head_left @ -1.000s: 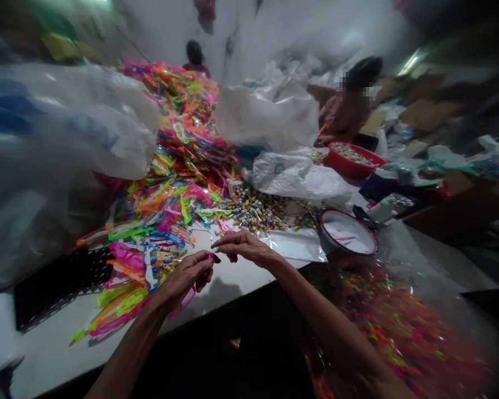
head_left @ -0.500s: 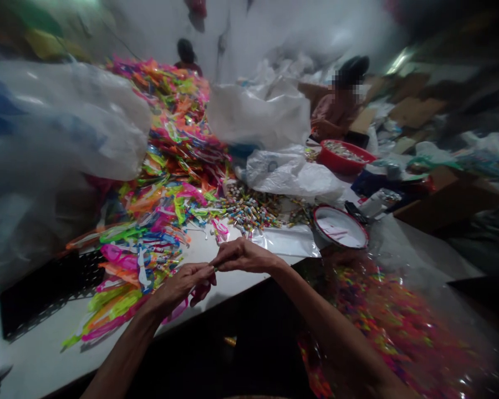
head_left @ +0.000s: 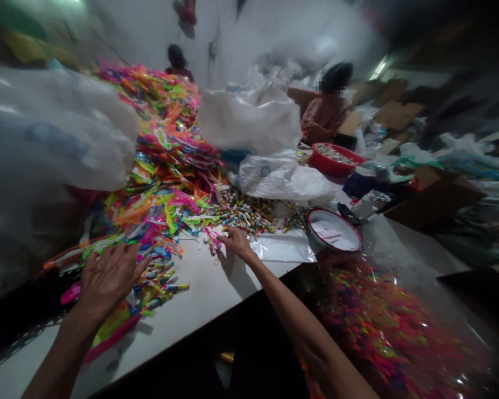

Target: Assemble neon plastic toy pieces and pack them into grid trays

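My left hand (head_left: 112,274) is palm down over a pile of bright plastic pieces (head_left: 158,219), its fingers and thumb apart. Beside its wrist lies a pink plastic piece (head_left: 70,292). Below it are small tubes with patterned wrappers (head_left: 160,288). My right hand (head_left: 237,242) reaches over the white table (head_left: 199,307), thumb and index finger apart, at the edge of a small pink plastic piece (head_left: 212,238). I cannot tell whether it touches that piece. A thin small ring (head_left: 216,261) lies on the table nearby. Just beyond are many small patterned tubes (head_left: 249,217).
Clear plastic sleeves (head_left: 285,245) lie right of my right hand, beside a red-rimmed basin (head_left: 335,230). A large clear bag of colourful pieces (head_left: 399,327) stands at lower right. Full plastic bags (head_left: 62,127) crowd the left. A person sits behind a red basin (head_left: 336,160).
My hands have parted from a fingertip pinch on something small. The left moved left over the pile; the right moved forward to the pink piece. The camera view shifted slightly.
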### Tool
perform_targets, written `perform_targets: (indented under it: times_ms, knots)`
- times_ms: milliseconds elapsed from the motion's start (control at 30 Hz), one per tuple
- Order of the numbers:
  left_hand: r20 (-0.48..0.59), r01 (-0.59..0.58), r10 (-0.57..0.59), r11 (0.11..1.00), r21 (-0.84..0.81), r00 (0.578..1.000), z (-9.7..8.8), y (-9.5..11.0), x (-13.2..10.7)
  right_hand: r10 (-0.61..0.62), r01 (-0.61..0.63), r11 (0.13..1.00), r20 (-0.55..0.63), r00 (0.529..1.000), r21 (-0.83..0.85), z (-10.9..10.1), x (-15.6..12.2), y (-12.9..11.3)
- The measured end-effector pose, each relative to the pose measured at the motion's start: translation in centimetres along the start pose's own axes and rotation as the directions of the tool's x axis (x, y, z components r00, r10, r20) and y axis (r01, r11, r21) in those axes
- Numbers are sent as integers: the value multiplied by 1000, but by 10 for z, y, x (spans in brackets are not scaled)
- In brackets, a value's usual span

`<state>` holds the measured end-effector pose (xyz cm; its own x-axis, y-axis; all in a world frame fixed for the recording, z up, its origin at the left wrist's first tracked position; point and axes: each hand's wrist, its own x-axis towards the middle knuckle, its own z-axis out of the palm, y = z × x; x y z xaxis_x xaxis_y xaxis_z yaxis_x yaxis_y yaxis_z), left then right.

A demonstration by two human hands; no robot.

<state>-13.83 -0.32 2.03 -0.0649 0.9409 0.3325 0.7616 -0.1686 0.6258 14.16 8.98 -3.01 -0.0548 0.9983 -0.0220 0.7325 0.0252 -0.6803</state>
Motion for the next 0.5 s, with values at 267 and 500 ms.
perform_targets:
  times_ms: [267,500]
  knots:
    - [253,-297,246,937,185,936,72,57,9,85,-69,991,-138,987,118,5,-3,3]
    - [269,-386,351,918,89,897,92,85,16,7,-25,714,29,1000,700,-12,-50,-8]
